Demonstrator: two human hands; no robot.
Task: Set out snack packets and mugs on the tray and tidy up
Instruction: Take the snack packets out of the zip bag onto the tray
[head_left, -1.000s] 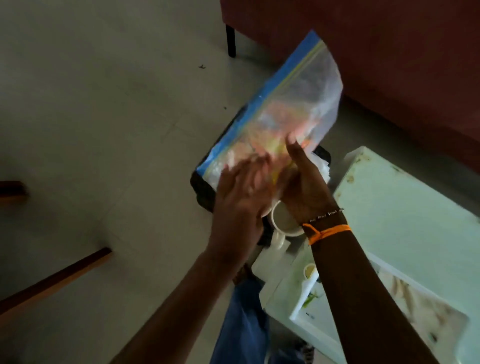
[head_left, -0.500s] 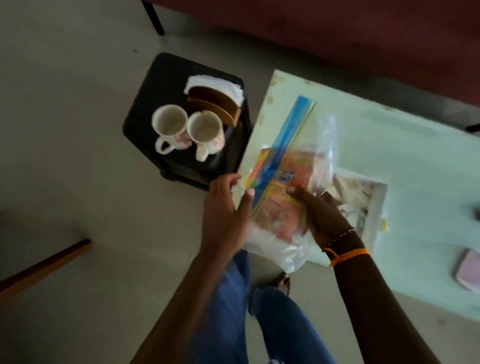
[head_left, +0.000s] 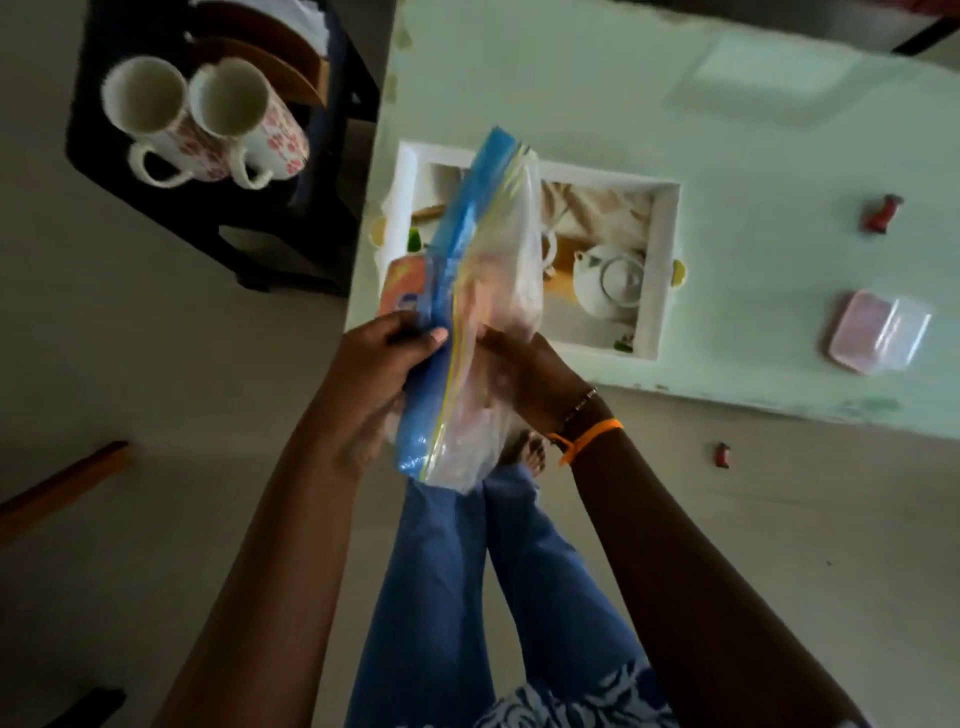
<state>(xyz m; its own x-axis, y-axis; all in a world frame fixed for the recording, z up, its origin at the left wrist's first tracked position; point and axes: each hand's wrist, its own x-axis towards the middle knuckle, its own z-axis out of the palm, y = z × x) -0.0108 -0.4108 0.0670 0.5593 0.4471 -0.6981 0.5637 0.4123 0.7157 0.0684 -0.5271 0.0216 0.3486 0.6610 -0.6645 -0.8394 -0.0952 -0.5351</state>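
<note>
Snack packets are still inside a clear zip-top bag with a blue seal strip, held edge-up in the air over the near edge of the pale green desk. The left hand has its grip pinched on the blue strip side of the bag mouth; the right hand is pressed against the opposite clear wall, its grip apparently closed on the plastic, though the fingertips are hidden behind the film. One orange packet shows at the bag's left side; whether it is already out or only pressed against the film cannot be told.

Below the bag lies the white tray, its printed teapot picture partly covered. Two floral mugs stand touching on the black stool to the left, well apart from the tray.

My reading is that the bag is being opened, with nothing yet set out. The risks: the seal may give suddenly and spill packets onto the floor, since the bag's lower half hangs past the desk edge above the person's feet. Slippery film may slide from a shallow pinch. Later, the mugs sit near the stool's edge and could knock together when lifted.
</note>
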